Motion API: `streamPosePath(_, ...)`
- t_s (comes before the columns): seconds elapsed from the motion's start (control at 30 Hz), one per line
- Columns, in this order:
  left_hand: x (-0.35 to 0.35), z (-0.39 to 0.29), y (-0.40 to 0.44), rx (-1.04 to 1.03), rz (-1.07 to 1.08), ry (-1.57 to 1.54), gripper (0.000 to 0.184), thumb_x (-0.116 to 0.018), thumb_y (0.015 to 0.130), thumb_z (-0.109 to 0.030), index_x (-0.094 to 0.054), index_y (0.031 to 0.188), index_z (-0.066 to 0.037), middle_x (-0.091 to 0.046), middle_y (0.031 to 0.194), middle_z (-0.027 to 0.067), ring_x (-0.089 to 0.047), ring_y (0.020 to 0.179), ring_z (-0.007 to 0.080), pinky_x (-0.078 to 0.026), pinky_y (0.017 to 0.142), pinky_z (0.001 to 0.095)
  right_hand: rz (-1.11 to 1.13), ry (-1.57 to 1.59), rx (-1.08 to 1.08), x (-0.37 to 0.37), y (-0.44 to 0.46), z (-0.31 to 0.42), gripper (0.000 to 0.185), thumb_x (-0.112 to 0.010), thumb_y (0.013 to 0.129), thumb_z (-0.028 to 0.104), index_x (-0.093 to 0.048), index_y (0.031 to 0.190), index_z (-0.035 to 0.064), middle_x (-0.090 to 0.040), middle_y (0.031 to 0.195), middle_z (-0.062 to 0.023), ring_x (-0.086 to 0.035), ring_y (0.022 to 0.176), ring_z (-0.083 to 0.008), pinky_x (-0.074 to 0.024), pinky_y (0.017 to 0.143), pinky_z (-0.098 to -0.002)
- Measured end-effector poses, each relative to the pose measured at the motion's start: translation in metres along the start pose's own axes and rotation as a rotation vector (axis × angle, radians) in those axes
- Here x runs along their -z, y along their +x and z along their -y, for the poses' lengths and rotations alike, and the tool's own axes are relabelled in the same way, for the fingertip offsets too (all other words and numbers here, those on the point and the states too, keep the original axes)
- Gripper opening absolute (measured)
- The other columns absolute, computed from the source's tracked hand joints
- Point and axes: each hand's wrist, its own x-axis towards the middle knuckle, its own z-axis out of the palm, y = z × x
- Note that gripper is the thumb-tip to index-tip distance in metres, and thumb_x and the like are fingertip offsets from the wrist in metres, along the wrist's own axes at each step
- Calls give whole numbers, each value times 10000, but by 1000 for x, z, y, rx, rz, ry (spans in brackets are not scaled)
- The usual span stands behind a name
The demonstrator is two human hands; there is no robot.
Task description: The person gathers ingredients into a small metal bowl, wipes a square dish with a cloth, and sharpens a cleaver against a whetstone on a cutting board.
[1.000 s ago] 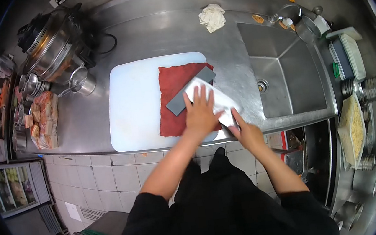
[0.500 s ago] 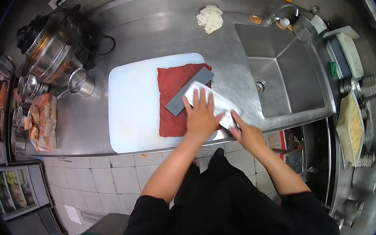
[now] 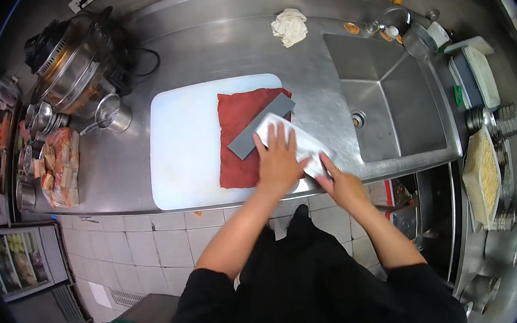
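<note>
A broad, shiny cleaver (image 3: 308,146) lies with its far end over a grey whetstone (image 3: 248,138). My left hand (image 3: 280,167) presses flat on the blade with its fingers spread. My right hand (image 3: 342,185) is closed at the near right end of the cleaver, the handle mostly hidden in it. The whetstone rests at a slant on a folded red cloth (image 3: 240,171). That cloth covers the right part of a white cutting board (image 3: 182,145).
A steel sink (image 3: 395,109) is set in the counter at right. A crumpled white cloth (image 3: 289,27) lies near the back. At left are a steel pot (image 3: 116,118), a wrapped package (image 3: 66,163) and a round cooking appliance (image 3: 69,68). A tray of pale food (image 3: 482,179) stands far right.
Almost nothing differs. Both hands and the cleaver keep nearly the same place on the whetstone; the whole view has shifted very slightly.
</note>
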Motion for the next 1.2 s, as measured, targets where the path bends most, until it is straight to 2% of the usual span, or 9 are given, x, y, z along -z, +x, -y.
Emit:
streamPosePath(0.07, 3, -4, -3, 6, -19, -62, 827, -486, 949, -634, -406, 1529, -49, -316, 1616, 184, -211, 1515, 391, -48, 1154, 719, -76, 57, 69, -7, -18, -12, 689, -596, 947, 512, -348, 1561, 320, -739, 867, -166, -710, 708, -386, -545, 608, -494)
streamPosePath(0.2, 17, 69, 65, 135, -24, -53, 805, -508, 946, -627, -438, 1507, -53, -329, 1608, 182, -245, 1510, 345, -95, 1188, 649, -33, -24, 65, 18, 76, 47, 640, -513, 977, 546, -374, 1546, 290, -725, 902, -206, -700, 859, -406, -543, 761, -508)
streamPosePath(0.27, 18, 101, 85, 110, -58, -36, 796, -508, 950, -620, -446, 1499, -47, -340, 1600, 189, -265, 1498, 359, -121, 1203, 607, -64, -2, 74, 13, 98, 57, 603, -519, 981, 536, -379, 1536, 347, -726, 924, -207, -690, 827, -420, -533, 746, -510)
streamPosePath(0.53, 1, -6, 0, 8, 5, -83, 855, -523, 914, -649, -402, 1539, -78, -287, 1619, 215, -191, 1515, 415, -45, 1157, 721, -55, 98, 42, -3, -5, -6, 685, -620, 946, 475, -343, 1560, 346, -722, 861, -209, -689, 751, -443, -533, 680, -517)
streamPosePath(0.77, 12, 119, 97, 150, -6, -54, 850, -510, 926, -664, -400, 1537, -83, -308, 1624, 170, -231, 1519, 341, -129, 1181, 654, -100, -22, 118, 17, 130, 72, 611, -515, 977, 528, -387, 1533, 308, -734, 945, -166, -700, 843, -383, -541, 752, -501)
streamPosePath(0.9, 10, 67, 66, 106, -24, 85, 837, -474, 943, -665, -395, 1542, -85, -304, 1625, 172, -230, 1518, 346, -87, 1178, 676, -47, -19, 68, 13, 80, 40, 612, -525, 971, 549, -395, 1530, 335, -735, 979, -181, -696, 890, -409, -541, 763, -504)
streamPosePath(1.0, 5, 6, 11, 13, 21, -10, 862, -482, 926, -673, -404, 1536, -69, -304, 1619, 194, -209, 1516, 387, -35, 1160, 715, 22, 40, 7, 3, 17, 3, 662, -597, 953, 503, -357, 1552, 356, -727, 866, -212, -710, 782, -410, -553, 684, -486)
streamPosePath(1.07, 3, 10, 10, 14, -9, -59, 871, -502, 917, -676, -411, 1529, -63, -307, 1621, 184, -201, 1520, 382, -46, 1156, 720, -57, 75, 37, -5, 4, -5, 678, -626, 947, 470, -349, 1556, 361, -718, 807, -216, -706, 716, -414, -552, 641, -481)
streamPosePath(1.2, 15, 93, 80, 166, 7, -11, 862, -511, 922, -667, -400, 1534, -70, -298, 1627, 178, -215, 1526, 344, -117, 1190, 640, -6, 22, 59, 17, 103, 59, 625, -510, 973, 567, -376, 1540, 342, -728, 969, -193, -690, 896, -419, -531, 785, -514)
